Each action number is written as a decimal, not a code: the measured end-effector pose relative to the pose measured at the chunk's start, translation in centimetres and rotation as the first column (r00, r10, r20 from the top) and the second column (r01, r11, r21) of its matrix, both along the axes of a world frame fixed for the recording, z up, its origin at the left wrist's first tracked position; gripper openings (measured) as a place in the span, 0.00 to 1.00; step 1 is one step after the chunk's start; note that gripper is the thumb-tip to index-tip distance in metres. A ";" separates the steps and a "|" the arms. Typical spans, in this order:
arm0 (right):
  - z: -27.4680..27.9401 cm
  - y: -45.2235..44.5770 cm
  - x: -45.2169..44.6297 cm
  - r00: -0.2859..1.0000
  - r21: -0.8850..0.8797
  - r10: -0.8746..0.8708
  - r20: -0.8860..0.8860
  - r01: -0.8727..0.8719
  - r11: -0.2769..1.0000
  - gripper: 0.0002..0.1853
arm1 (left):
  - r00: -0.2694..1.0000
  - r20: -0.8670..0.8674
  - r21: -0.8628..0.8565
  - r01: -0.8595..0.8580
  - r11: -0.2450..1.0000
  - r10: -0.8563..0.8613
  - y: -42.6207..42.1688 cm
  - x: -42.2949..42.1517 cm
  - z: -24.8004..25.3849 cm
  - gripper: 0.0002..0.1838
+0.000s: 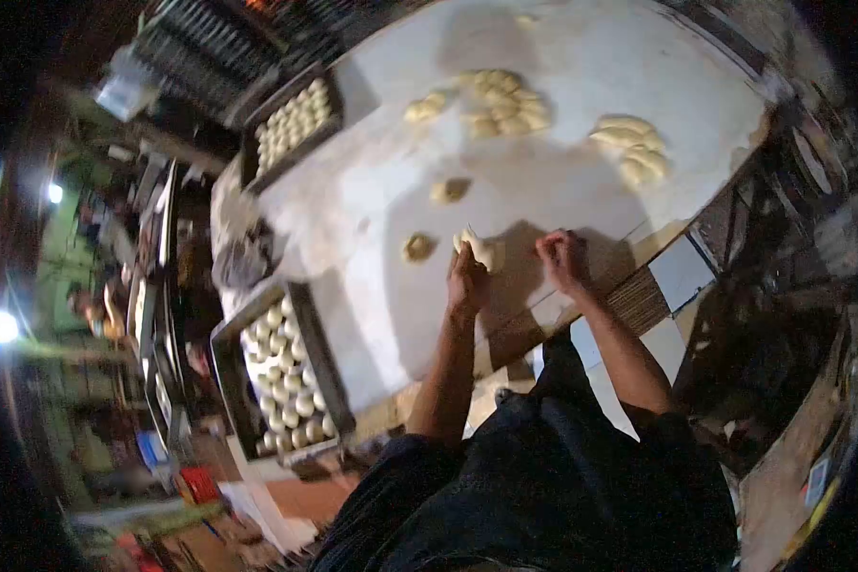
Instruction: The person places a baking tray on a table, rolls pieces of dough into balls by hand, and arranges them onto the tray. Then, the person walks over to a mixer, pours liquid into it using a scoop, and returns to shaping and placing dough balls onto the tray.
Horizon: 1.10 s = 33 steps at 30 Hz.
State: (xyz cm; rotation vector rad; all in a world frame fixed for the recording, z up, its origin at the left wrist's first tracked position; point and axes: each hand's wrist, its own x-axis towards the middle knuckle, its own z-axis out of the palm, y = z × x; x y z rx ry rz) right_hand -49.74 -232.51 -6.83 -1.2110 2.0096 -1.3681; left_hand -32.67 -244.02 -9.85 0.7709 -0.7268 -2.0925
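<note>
My left hand (465, 278) is closed on the near edge of a pale dough piece (484, 250) above the table (353, 315). To its right, my right hand (564, 259) has its fingers curled in, apart from the dough; whether anything is inside them is hidden. Left of my left hand lies a small dough piece (418, 248) with a brownish middle. A second small dough piece (445, 192) sits farther back, with a dark patch at its right side. Behind it are a heap of dough pieces (505, 103) and a smaller cluster (425, 106). Longer dough pieces (631, 145) lie at the right.
A dark tray (331, 386) of round dough balls stands at the table's near left, and another tray (251, 157) farther back. A grey cloth (241, 262) lies between them. Dark racks (191, 57) rise beyond. A person (114, 305) is at the far left.
</note>
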 end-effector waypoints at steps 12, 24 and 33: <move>1.5 -2.8 16.6 0.468 0.108 -0.111 0.877 0.032 0.994 0.29 | 0.840 0.441 -0.534 -0.037 0.844 0.315 4.9 20.3 2.0 0.20; -2.1 -1.1 -5.6 0.917 -0.101 0.175 -0.360 -0.225 0.969 0.15 | 0.045 0.579 -0.588 0.714 0.379 0.814 1.9 26.1 -1.1 0.26; 1.4 -7.6 0.7 0.645 0.141 0.418 -0.640 -0.436 0.889 0.07 | 0.150 0.660 -0.721 0.403 0.564 0.737 0.4 10.1 2.9 0.14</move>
